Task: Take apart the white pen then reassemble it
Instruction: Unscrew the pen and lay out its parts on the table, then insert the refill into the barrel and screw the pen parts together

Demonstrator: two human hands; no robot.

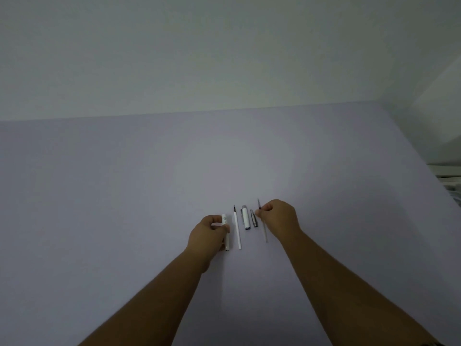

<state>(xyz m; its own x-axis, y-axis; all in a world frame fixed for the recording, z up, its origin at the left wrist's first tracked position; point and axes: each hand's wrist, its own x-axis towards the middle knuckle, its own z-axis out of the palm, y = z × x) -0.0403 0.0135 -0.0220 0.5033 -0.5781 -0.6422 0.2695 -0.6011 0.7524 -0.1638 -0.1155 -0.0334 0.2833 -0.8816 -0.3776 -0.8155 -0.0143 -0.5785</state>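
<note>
Your left hand (pixel 208 233) is closed around a white cylindrical pen barrel (pixel 226 233), while your right hand (pixel 279 216) pinches a thin clear ink refill (pixel 265 233). Between them on the pale lilac table (pixel 124 196) lie a slim white inner tube (pixel 237 231), a short white clipped cap (pixel 245 218) and a small grey metal tip (pixel 254 218), side by side, apart.
</note>
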